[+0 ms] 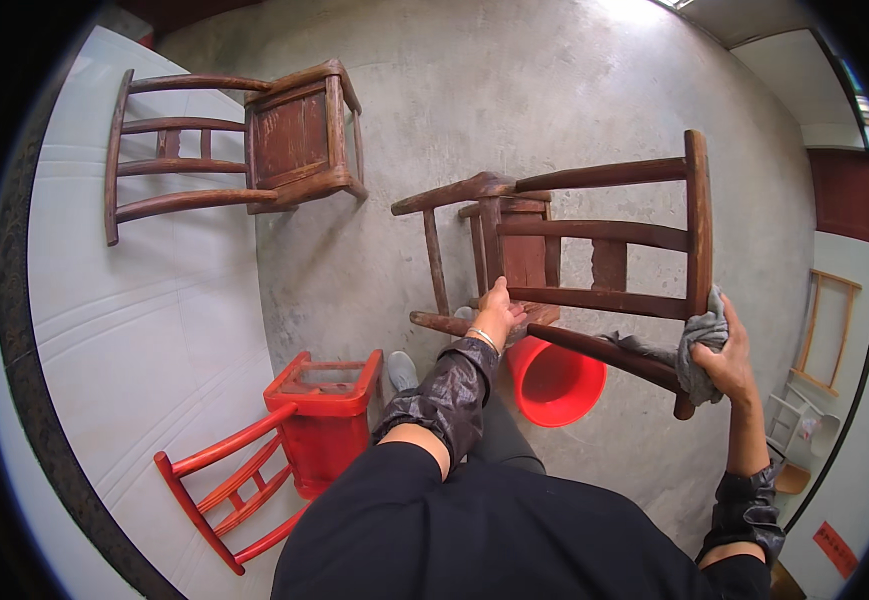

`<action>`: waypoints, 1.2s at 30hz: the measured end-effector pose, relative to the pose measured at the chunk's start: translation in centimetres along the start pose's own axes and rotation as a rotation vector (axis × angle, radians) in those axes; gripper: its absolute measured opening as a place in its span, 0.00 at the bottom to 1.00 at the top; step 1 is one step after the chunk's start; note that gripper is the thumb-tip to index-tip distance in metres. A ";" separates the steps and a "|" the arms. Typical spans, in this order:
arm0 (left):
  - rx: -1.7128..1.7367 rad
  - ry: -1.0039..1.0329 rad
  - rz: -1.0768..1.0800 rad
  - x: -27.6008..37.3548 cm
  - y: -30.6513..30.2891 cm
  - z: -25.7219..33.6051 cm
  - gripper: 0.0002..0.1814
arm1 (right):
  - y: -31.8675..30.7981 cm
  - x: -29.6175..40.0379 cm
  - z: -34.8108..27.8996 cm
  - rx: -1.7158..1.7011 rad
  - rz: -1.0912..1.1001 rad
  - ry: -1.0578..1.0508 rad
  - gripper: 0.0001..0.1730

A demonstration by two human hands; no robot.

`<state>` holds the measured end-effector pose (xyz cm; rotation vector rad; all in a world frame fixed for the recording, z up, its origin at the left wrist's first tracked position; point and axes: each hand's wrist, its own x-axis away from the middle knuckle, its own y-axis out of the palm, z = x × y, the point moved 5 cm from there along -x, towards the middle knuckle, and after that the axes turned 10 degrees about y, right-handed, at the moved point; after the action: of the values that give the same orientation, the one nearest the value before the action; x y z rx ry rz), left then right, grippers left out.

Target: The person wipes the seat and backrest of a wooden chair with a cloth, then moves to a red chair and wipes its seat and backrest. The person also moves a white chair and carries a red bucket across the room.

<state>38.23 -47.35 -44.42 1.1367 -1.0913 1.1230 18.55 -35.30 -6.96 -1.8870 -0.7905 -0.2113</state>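
A worn dark-brown wooden chair [592,234] is tilted in front of me, its backrest pointing to the right. My left hand [499,311] grips it near the seat, at the foot of the backrest. With my right hand [727,352] I press a grey cloth [704,352] around the lower end of the chair's top rail [697,217]. A loose end of the cloth trails behind the lower back post [607,356]. Below the chair, a red plastic bucket [560,382] stands on the floor by my leg. Its inside looks red, and I cannot tell whether it holds anything.
Another brown wooden chair [292,142] stands at the upper left by the white tiled wall [179,300]. A red chair [322,427] is close to my left side. Concrete floor [434,97] extends ahead. Along the right wall are a wooden frame [827,330] and a white chair [794,416].
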 end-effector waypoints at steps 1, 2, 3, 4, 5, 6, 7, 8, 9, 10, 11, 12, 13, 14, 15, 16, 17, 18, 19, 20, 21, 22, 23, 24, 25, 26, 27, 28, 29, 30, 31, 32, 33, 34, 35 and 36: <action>0.070 -0.077 0.001 -1.0 0.1 -1.3 0.34 | -0.4 -0.9 1.3 0.020 0.003 0.031 0.45; 0.189 -0.110 -0.052 -2.3 0.6 -2.2 0.33 | -0.8 -1.9 2.3 0.032 0.007 0.053 0.45; 0.309 -0.140 -0.107 -3.6 1.1 -3.1 0.33 | -1.0 -2.7 2.6 0.026 -0.006 0.039 0.45; 0.422 -0.171 -0.170 -3.9 2.2 -3.5 0.32 | -1.4 -3.3 3.1 0.025 -0.015 0.044 0.45; 0.560 -0.180 -0.217 -4.2 3.3 -3.7 0.26 | -1.7 -3.9 3.7 0.023 -0.023 0.050 0.45; 0.681 -0.213 -0.169 -4.8 4.1 -3.8 0.24 | -1.7 -4.3 4.3 0.023 -0.030 0.055 0.45; 0.806 -0.240 -0.117 -4.3 5.0 -3.1 0.22 | -1.7 -4.6 4.7 -0.020 -0.015 0.016 0.44; 0.930 -0.265 -0.066 -4.2 5.7 -2.7 0.20 | -1.5 -4.8 4.9 -0.020 -0.039 0.029 0.45; 0.968 -0.192 -0.073 -6.6 5.5 -3.7 0.18 | -1.4 -5.0 4.8 -0.021 -0.063 0.041 0.46; 1.006 -0.188 -0.046 -6.8 6.0 -3.6 0.18 | -1.7 -5.2 4.1 -0.021 -0.079 0.053 0.46; 1.045 -0.183 -0.020 -7.0 6.3 -3.5 0.18 | -1.9 -5.4 3.3 -0.006 -0.104 0.038 0.46; 1.084 -0.176 0.007 -7.1 6.4 -3.4 0.19 | -2.1 -5.6 3.5 -0.042 -0.113 0.028 0.46; 1.012 -0.071 0.017 -7.0 5.8 -3.4 0.19 | -2.2 -5.3 4.1 -0.078 -0.123 0.017 0.45; 1.011 -0.071 0.028 -5.9 6.5 -2.9 0.21 | -2.6 -5.1 5.1 -0.107 -0.128 0.017 0.45; 0.986 -0.073 -0.048 -4.2 7.3 -2.8 0.21 | -3.5 -4.5 6.9 -0.188 -0.091 0.062 0.43; 0.964 -0.085 -0.132 -2.2 8.4 -2.7 0.21 | -4.8 -3.1 8.9 -0.166 -0.060 0.101 0.43; 0.908 -0.062 -0.117 -0.5 9.0 -2.3 0.21 | -5.9 -2.0 10.9 -0.160 -0.027 0.121 0.42; 0.851 -0.033 -0.103 1.0 9.4 -1.6 0.21 | -6.6 -1.0 12.4 -0.158 0.005 0.137 0.41; 0.825 -0.013 -0.145 2.2 9.6 -0.6 0.20 | -6.8 -0.3 13.4 -0.187 0.014 0.215 0.39; 0.801 0.005 -0.187 3.6 10.2 0.5 0.20 | -6.9 0.7 14.3 -0.210 0.029 0.296 0.37; 0.778 0.021 -0.227 4.9 10.9 1.6 0.20 | -7.1 1.6 16.1 -0.246 0.038 0.310 0.34; 0.757 0.066 -0.267 6.2 11.1 3.5 0.20 | -7.0 2.2 17.4 -0.300 0.035 0.304 0.31; 0.753 0.120 -0.327 6.4 11.5 5.0 0.18 | -6.2 2.1 17.7 -0.425 0.034 0.315 0.28; 0.696 0.224 -0.341 7.9 12.0 6.7 0.17 | -5.6 2.4 18.6 -0.552 0.020 0.290 0.29; 0.676 0.265 -0.363 9.4 12.6 8.4 0.17 | -4.8 2.4 19.9 -0.581 0.017 0.284 0.33; 0.657 0.290 -0.380 10.7 13.0 9.4 0.16 | -4.5 2.4 19.8 -0.598 0.017 0.292 0.37; 0.638 0.355 -0.397 12.0 13.0 10.7 0.16 | -3.8 2.3 19.6 -0.626 0.011 0.326 0.31; 0.614 0.424 -0.422 13.7 12.8 12.4 0.16 | -2.9 2.2 19.6 -0.647 0.010 0.324 0.30; 0.593 0.489 -0.443 14.7 13.0 13.5 0.16 | -1.9 1.8 19.7 -0.630 0.005 0.317 0.29; 0.565 0.536 -0.467 15.9 13.2 14.5 0.16 | -0.9 1.3 19.6 -0.616 -0.003 0.310 0.28; 0.537 0.585 -0.487 17.2 13.1 15.5 0.15 | 0.3 0.9 19.2 -0.611 0.001 0.310 0.27; 0.511 0.621 -0.515 18.4 13.5 16.0 0.15 | 1.2 0.6 19.3 -0.608 0.010 0.324 0.25; 0.478 0.672 -0.529 20.1 13.8 16.7 0.15 | 2.2 0.1 18.9 -0.635 -0.008 0.316 0.24; 0.450 0.737 -0.544 21.4 14.0 17.0 0.15 | 3.4 -0.5 18.5 -0.669 -0.028 0.309 0.23; 0.419 0.803 -0.559 22.8 14.0 17.3 0.14 | 4.7 -1.1 18.5 -0.703 -0.045 0.303 0.22; 0.383 0.869 -0.574 23.9 14.1 17.4 0.14 | 6.2 -1.8 18.8 -0.740 -0.062 0.298 0.21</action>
<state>25.82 -61.30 -17.52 0.9826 0.1281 1.1852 17.18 -21.32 -21.00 -2.4310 -0.6038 -0.9021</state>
